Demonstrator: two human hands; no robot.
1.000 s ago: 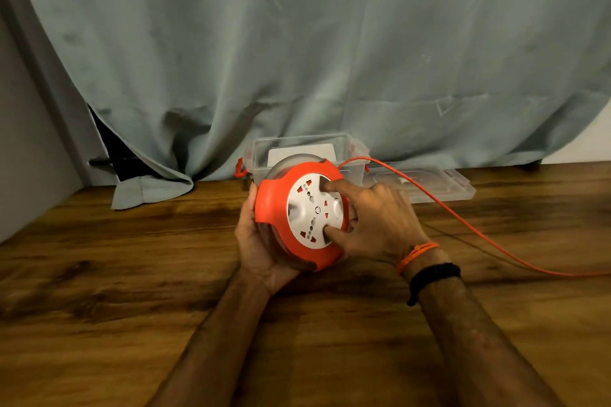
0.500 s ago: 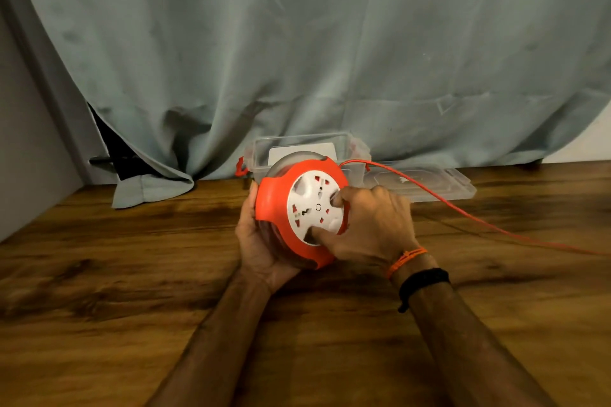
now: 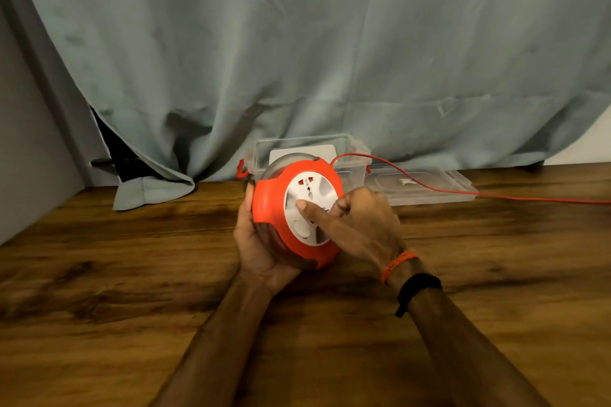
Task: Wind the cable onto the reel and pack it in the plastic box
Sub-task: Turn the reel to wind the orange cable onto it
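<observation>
- A wooden tabletop [image 3: 132,324] with a dark, streaky brown grain fills the lower half of the head view; both forearms reach in over it from the bottom edge.
- Behind the table hangs a grey-green curtain [image 3: 330,43], creased and wrinkled, its hem bunched on the wood at the left, where a dark gap opens behind it.
- A plain grey wall [image 3: 23,158] stands at the far left, meeting the table edge.
- The cable reel [image 3: 291,215], orange-rimmed with a white socket face, stands on edge near the middle of the table, its face turned toward the right hand.
- The left hand [image 3: 258,251] cups the reel from behind and below, palm up, fingers curled round its back and rim.
- The right hand [image 3: 357,225] is on the white face: thumb laid across the centre, the other fingers bent in against the face on the right side; whether they hook into a recess cannot be told.
- An orange thread band [image 3: 398,266] and a black band [image 3: 418,291] sit on the right wrist.
- The orange cable [image 3: 463,192] leaves the top of the reel, arcs up over the box, and runs off the right edge low above the table.
- The clear plastic box [image 3: 350,155], with orange latches, stands open just behind the reel against the curtain.
- Its clear lid [image 3: 439,185] lies flat on the table beside the box to the right, under the cable.
</observation>
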